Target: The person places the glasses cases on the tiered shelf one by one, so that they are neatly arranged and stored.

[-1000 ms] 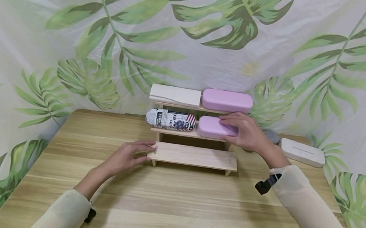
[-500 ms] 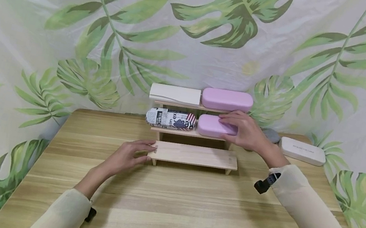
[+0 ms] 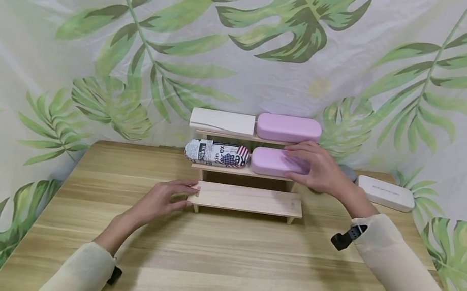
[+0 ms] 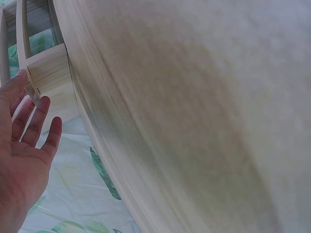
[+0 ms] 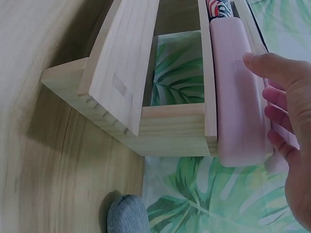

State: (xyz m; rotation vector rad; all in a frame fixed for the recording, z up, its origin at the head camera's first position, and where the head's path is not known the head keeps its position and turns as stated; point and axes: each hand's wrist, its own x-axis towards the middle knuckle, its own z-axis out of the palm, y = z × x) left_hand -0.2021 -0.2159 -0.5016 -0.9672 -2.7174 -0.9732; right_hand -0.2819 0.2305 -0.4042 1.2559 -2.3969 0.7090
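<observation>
A three-step wooden stand sits at the back of the table. My left hand touches the left end of its lowest step, fingers lightly bent; in the left wrist view the thumb tip meets the step's edge. On the middle step, a pink glasses case lies right of a newspaper-print glasses case. My right hand is at the pink case's right end, thumb over the front and relaxed fingers along the far side. The top step holds a white folded case and another pink glasses case.
A white hard case lies at the table's back right, with a grey case beside it, partly behind my right hand in the head view. A leaf-print cloth hangs close behind the table.
My right hand has shifted slightly right along the pink glasses case, which stays in place. The left hand remains at the lowest step.
</observation>
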